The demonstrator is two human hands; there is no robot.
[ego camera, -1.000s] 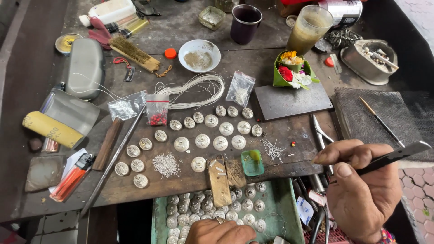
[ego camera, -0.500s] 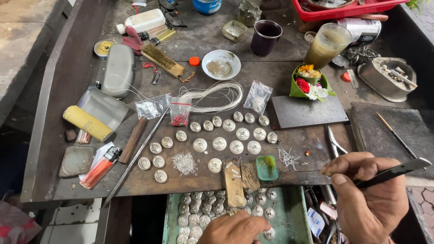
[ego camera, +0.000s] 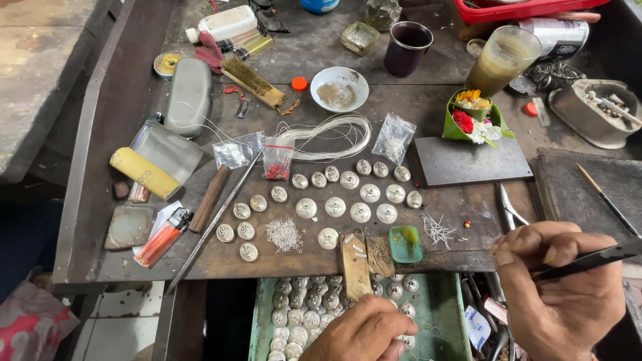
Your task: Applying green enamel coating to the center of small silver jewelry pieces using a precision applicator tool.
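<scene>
Right hand: the right hand (ego camera: 558, 297) is closed around thin black tweezers (ego camera: 592, 259), thumb and fingers pinching the shaft; the tool slants up toward the right edge of the view.
Left hand: the left hand (ego camera: 364, 331) is curled over the green tray (ego camera: 441, 314) below the table edge, fingertips bent down among the silver discs (ego camera: 294, 321) lying there — whether it grips one I cannot tell.
Discs in tray: round, pale silver, domed, with raised pattern on top; packed closely in rows, partly hidden by the hand.
Discs on table: more of the same round pieces (ego camera: 334, 206) are spread in loose rows across the middle of the dark wooden table (ego camera: 114, 134), apart from one another.
Nearby: a heap of short wire bits (ego camera: 283, 234) sits among them, a small green dish (ego camera: 405, 245) stands at the front edge, and a coil of white wire (ego camera: 334, 132) lies behind.
Far side: a white bowl (ego camera: 340, 88) and a dark cup (ego camera: 408, 48) stand further back.
</scene>
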